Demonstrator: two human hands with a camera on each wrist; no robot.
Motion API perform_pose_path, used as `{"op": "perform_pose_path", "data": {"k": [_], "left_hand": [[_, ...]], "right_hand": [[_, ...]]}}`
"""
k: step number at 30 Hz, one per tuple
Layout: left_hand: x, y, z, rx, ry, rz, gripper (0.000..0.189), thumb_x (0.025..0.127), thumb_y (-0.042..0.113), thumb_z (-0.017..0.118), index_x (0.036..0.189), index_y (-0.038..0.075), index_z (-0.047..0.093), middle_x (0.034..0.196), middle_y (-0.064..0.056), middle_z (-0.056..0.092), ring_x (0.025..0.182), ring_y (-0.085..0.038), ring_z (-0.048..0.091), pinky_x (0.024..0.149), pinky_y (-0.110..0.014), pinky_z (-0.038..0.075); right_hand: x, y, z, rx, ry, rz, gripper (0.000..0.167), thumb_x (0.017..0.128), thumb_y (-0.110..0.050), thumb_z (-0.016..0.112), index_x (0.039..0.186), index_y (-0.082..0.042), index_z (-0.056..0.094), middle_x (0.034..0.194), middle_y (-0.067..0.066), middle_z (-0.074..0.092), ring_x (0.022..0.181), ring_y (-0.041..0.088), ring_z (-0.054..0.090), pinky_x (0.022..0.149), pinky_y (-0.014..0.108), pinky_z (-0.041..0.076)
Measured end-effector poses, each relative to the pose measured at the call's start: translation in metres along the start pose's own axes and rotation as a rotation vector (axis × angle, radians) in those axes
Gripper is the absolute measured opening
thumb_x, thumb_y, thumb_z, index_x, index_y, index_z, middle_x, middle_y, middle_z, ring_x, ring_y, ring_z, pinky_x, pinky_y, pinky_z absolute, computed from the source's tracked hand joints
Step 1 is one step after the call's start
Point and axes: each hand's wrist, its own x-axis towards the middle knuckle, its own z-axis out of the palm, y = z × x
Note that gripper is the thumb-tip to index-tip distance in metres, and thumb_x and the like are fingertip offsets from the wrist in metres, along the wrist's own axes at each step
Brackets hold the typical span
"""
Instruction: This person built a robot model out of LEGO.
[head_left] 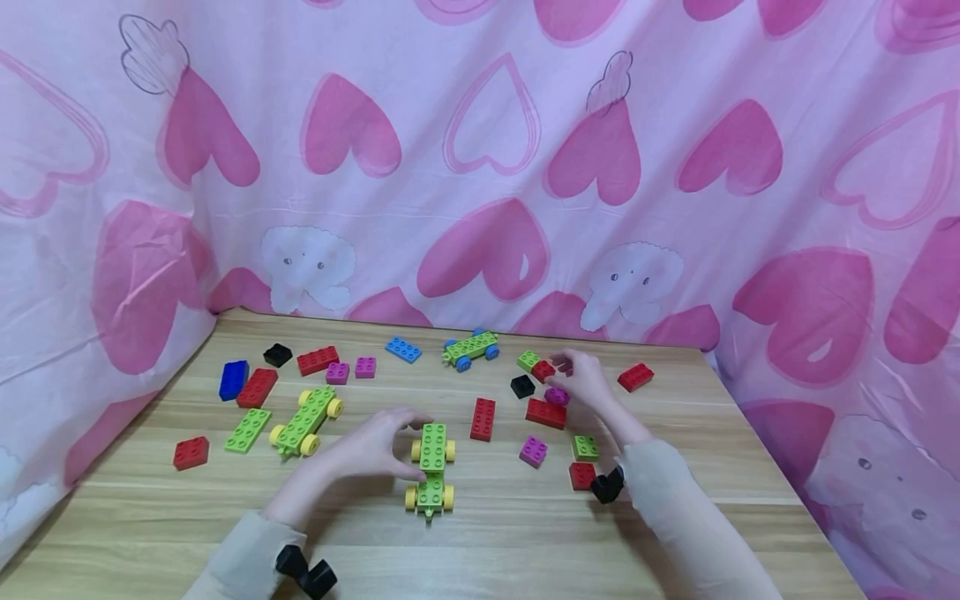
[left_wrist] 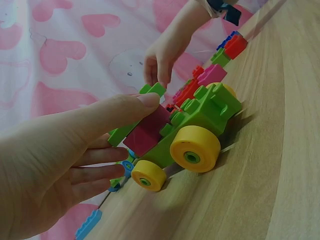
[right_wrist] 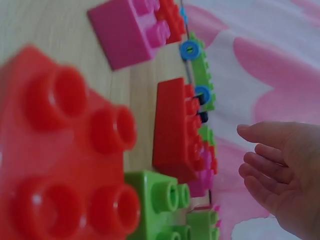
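In the head view my left hand (head_left: 393,442) is at the toy car with yellow wheels (head_left: 431,493), thumb on the near side and fingers on the far side. Its lime base carries a magenta brick (left_wrist: 148,131), topped by a lime brick (head_left: 432,446). The left wrist view shows the thumb against this stack and the fingers behind it. Above the right-hand bricks hovers my right hand (head_left: 581,379), fingers loosely bent around nothing. Nearest to it are a small red brick (head_left: 542,371) and a round-looking magenta brick (head_left: 557,397).
Another yellow-wheeled car (head_left: 306,422) stands left, and a blue-wheeled car (head_left: 472,348) at the back. Loose bricks surround them, including a long red brick (head_left: 546,413), a black brick (head_left: 522,386) and a lime brick (head_left: 585,448). A pink heart-patterned curtain (head_left: 480,250) borders the table.
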Motion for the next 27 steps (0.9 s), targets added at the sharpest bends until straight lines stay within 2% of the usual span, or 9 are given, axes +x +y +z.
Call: {"op": "perform_pose_path", "data": {"k": [7, 17, 23, 27], "left_hand": [[-0.001, -0.001, -0.001, -0.009, 0.006, -0.011, 0.081, 0.070, 0.043, 0.085, 0.132, 0.002, 0.055, 0.130, -0.012, 0.061, 0.119, -0.030, 0.058, 0.102, -0.052, 0.047], [0.000, 0.000, -0.002, -0.021, -0.007, -0.017, 0.078, 0.072, 0.041, 0.084, 0.133, 0.002, 0.055, 0.128, -0.011, 0.062, 0.117, -0.027, 0.059, 0.103, -0.051, 0.047], [-0.001, 0.000, -0.002, -0.026, -0.014, -0.025, 0.078, 0.073, 0.043, 0.083, 0.134, 0.004, 0.054, 0.127, -0.009, 0.062, 0.118, -0.027, 0.058, 0.103, -0.052, 0.046], [-0.001, -0.001, -0.002, -0.023, -0.012, -0.027, 0.077, 0.073, 0.043, 0.083, 0.133, 0.005, 0.055, 0.127, -0.008, 0.063, 0.118, -0.026, 0.059, 0.103, -0.051, 0.046]], "right_hand": [[0.011, 0.006, 0.005, -0.003, -0.046, 0.059, 0.045, 0.087, -0.011, 0.073, 0.128, 0.003, 0.059, 0.122, 0.022, 0.064, 0.111, 0.036, 0.060, 0.094, 0.048, 0.053], [0.023, 0.008, 0.008, -0.073, -0.117, 0.045, 0.052, 0.085, -0.011, 0.074, 0.130, 0.008, 0.056, 0.121, 0.027, 0.064, 0.111, 0.039, 0.061, 0.096, 0.048, 0.052], [0.027, 0.008, 0.009, -0.103, -0.125, 0.060, 0.053, 0.085, -0.011, 0.074, 0.130, 0.008, 0.055, 0.122, 0.028, 0.062, 0.112, 0.040, 0.060, 0.095, 0.049, 0.052], [0.029, 0.010, 0.011, -0.121, -0.138, 0.069, 0.054, 0.084, -0.010, 0.075, 0.130, 0.008, 0.055, 0.121, 0.028, 0.063, 0.107, 0.036, 0.062, 0.091, 0.046, 0.054]]}}
